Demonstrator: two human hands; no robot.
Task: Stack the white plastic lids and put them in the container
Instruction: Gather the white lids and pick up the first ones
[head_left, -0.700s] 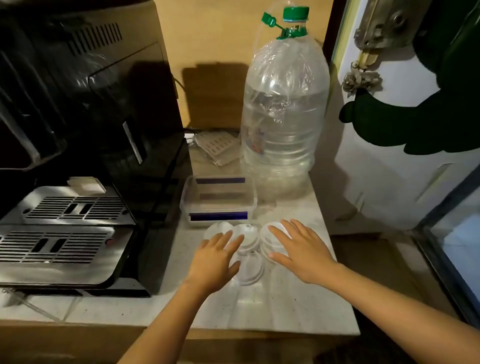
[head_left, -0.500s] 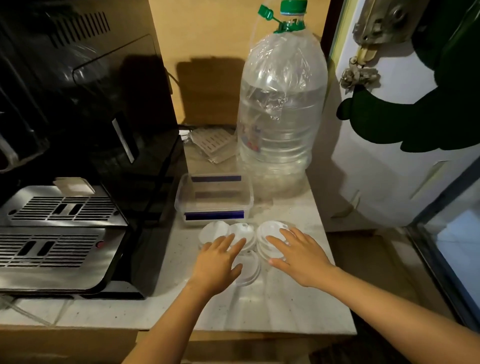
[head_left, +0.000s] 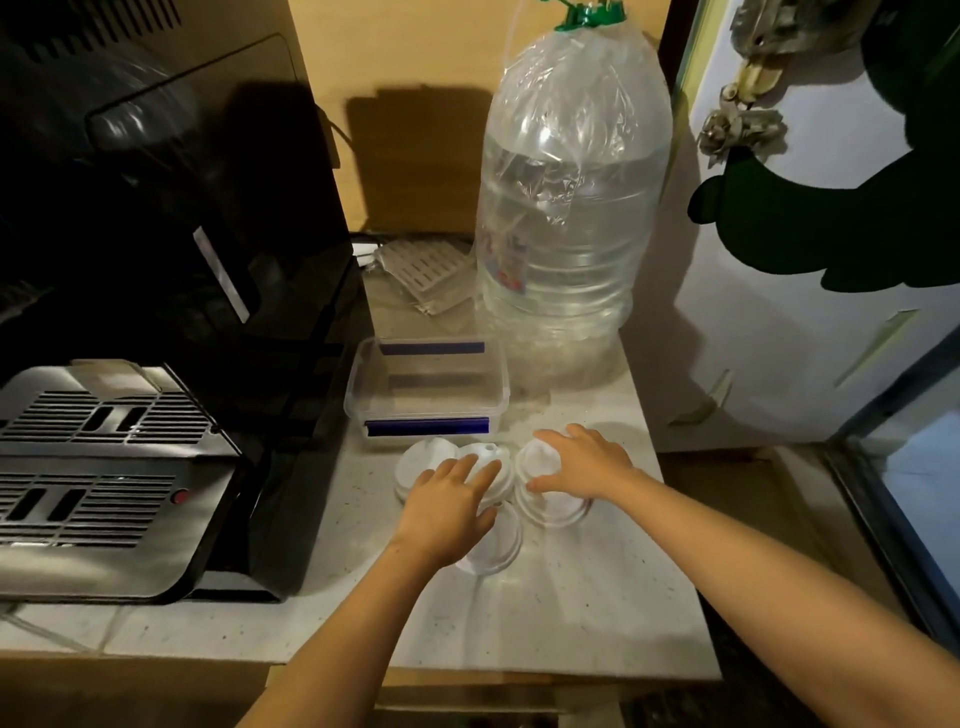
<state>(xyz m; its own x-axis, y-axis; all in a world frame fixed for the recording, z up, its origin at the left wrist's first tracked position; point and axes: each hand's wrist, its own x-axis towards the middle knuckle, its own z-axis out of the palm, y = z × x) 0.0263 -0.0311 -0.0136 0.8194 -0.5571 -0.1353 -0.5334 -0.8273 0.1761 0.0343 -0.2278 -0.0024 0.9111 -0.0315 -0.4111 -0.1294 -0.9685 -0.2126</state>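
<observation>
Several white plastic lids (head_left: 485, 470) lie flat and loose in a cluster near the right edge of the counter (head_left: 571, 613), just in front of the container (head_left: 427, 387); being round, they have no long axis, and their domed tops appear to face up. We count at least four, some overlapping, though our hands hide part of the group. Our left hand (head_left: 448, 506) rests palm-down over the left and near lids with fingers spread fairly wide, gripping nothing. Our right hand (head_left: 584, 465) curls loosely over the right-hand lids; we cannot tell whether it grips one. We judge the gathering step to be in hand: no lid is stacked for transfer, and the container stands open and empty, its long sides parallel to the counter's near edge. The next move calls for nesting the lids concentrically. Behind stand a water bottle (head_left: 574, 218) and, at left, a black machine (head_left: 171, 291).
</observation>
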